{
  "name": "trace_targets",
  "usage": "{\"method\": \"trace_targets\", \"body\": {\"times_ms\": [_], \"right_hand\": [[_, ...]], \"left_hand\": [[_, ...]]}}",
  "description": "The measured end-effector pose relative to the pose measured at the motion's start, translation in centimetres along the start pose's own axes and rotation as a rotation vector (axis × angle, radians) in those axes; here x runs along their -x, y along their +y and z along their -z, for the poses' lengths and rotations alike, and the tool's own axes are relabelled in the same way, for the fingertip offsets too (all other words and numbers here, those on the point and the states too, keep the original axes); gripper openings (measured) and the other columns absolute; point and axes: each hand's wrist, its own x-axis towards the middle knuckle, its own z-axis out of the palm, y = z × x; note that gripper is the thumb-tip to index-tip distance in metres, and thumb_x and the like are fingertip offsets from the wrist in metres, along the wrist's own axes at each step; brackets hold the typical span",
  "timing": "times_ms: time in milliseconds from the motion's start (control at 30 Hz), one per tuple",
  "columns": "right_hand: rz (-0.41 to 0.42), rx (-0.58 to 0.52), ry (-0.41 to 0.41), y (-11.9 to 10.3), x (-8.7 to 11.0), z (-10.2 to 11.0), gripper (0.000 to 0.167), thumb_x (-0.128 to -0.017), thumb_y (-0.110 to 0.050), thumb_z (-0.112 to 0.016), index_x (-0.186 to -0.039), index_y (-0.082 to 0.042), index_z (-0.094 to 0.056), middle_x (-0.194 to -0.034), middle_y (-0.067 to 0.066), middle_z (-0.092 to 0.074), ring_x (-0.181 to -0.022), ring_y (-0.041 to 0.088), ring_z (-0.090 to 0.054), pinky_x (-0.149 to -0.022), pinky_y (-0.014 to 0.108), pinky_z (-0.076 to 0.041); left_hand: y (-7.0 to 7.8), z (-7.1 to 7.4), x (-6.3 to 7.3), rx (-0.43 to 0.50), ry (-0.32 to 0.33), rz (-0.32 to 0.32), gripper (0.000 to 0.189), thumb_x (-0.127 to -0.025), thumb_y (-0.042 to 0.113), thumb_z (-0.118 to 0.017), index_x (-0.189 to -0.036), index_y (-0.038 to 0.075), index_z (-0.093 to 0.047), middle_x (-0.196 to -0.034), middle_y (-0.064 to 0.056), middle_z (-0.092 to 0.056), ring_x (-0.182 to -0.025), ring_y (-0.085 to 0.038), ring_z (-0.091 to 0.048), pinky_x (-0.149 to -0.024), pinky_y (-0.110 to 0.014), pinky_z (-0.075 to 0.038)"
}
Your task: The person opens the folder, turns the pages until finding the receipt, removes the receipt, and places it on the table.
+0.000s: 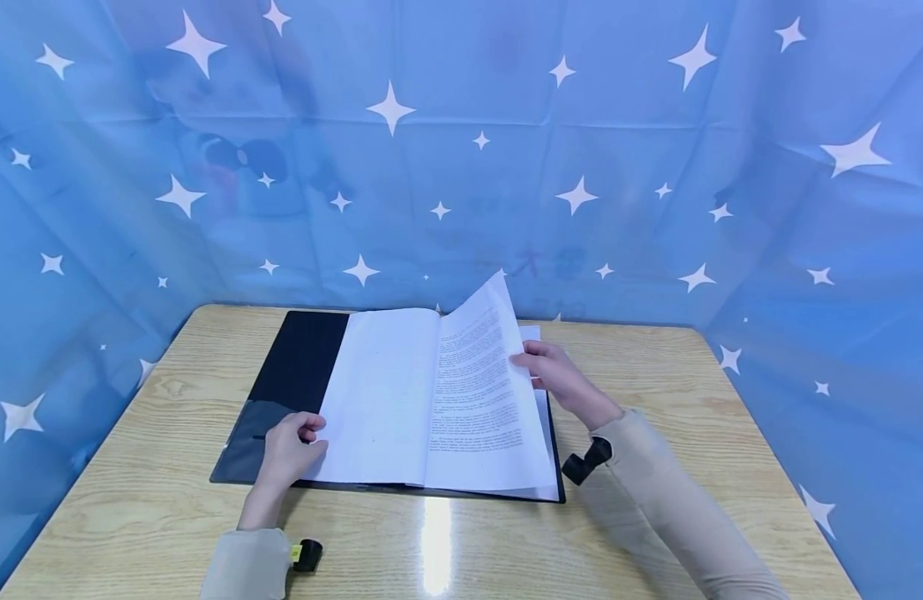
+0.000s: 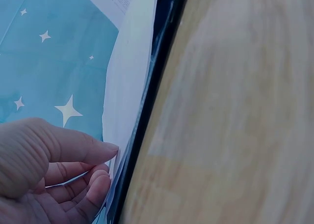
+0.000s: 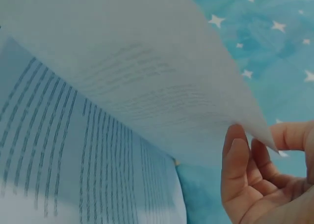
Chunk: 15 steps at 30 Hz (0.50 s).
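A dark folder (image 1: 299, 358) lies spread on the table, holding a thick set of white sheets. The left-hand sheet (image 1: 378, 392) is nearly blank, and the right-hand page (image 1: 476, 392) carries printed text. That page is raised and bowed, its upper corner pointing up. My right hand (image 1: 557, 373) pinches its right edge; in the right wrist view, the fingers (image 3: 235, 175) sit at the page's pointed corner, with more printed text below. My left hand (image 1: 290, 448) rests at the left sheets' edge, near the bottom, with fingers loosely bent. Its thumb (image 2: 95, 148) touches the paper edge.
A grey translucent pocket (image 1: 239, 446) covers the folder's lower left. The folder stands on a light wooden table (image 1: 131, 500), with a blue star-patterned curtain (image 1: 461, 167) close behind and at both sides. Small black devices (image 1: 308, 555) are worn at both wrists.
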Motion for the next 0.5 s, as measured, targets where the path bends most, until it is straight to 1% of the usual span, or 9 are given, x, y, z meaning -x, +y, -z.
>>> {"method": "trace_targets", "body": {"times_ms": [233, 500], "right_hand": [[0.027, -0.053, -0.010, -1.1, -0.1, -1.1, 0.034, -0.094, -0.015, -0.049, -0.121, 0.004, -0.050, -0.108, 0.013, -0.061, -0.085, 0.017, -0.062, -0.072, 0.033, -0.050], [0.036, -0.150, 0.002, -1.9, -0.4, -2.4, 0.038, -0.091, -0.014, -0.052, -0.125, 0.004, -0.050, -0.104, 0.009, -0.062, -0.081, 0.015, -0.062, -0.070, 0.029, -0.049]], "left_hand": [[0.0, 0.0, 0.0, -0.008, 0.001, 0.004, 0.022, -0.070, -0.005, -0.068, -0.092, -0.006, -0.063, -0.081, -0.011, -0.056, -0.074, -0.023, -0.051, -0.067, -0.034, -0.042], [0.1, -0.1, 0.0, -0.009, 0.011, -0.001, 0.022, -0.069, -0.005, -0.069, -0.090, -0.006, -0.063, -0.078, -0.010, -0.055, -0.073, -0.023, -0.051, -0.066, -0.032, -0.041]]}}
